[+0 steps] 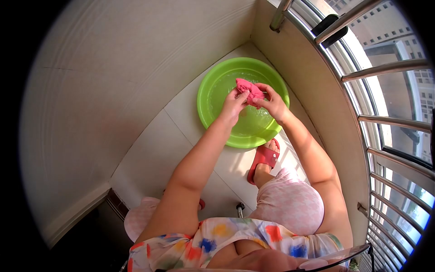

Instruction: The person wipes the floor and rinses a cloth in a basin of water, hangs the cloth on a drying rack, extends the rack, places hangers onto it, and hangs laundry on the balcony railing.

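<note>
A bunched-up pink cloth [248, 89] is gripped between both hands above a round green basin [205, 102]. My left hand [234, 103] has its fingers closed on the cloth's left and lower side, with the thumb on top. On the other side, my right hand [272, 102] pinches the cloth between thumb and fingers. Water with some bubbles [247, 124] lies in the basin below the hands. The undersides of the cloth and some fingertips are hidden.
The basin stands on a tiled floor [181, 136] in a corner between two walls. A red slipper [264, 159] on a foot is close to the basin's near edge. Metal bars [385, 68] line the window at right. A small metal leg [240, 208] shows between the knees.
</note>
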